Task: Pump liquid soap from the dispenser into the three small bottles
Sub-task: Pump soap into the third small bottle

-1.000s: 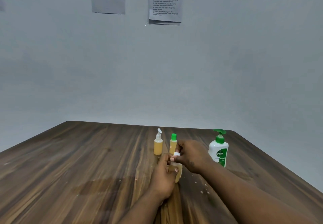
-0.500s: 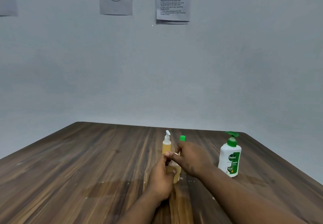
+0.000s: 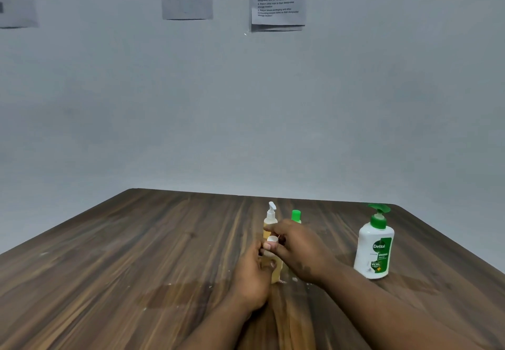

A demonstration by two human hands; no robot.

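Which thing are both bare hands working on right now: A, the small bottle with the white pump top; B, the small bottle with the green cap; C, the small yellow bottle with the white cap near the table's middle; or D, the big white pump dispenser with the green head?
C: the left hand grips the small yellow bottle while the right hand pinches its white cap; the white pump dispenser stands untouched.

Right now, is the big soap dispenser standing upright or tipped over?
Upright. The soap dispenser stands on its base on the table, green pump head on top, untouched by either hand.
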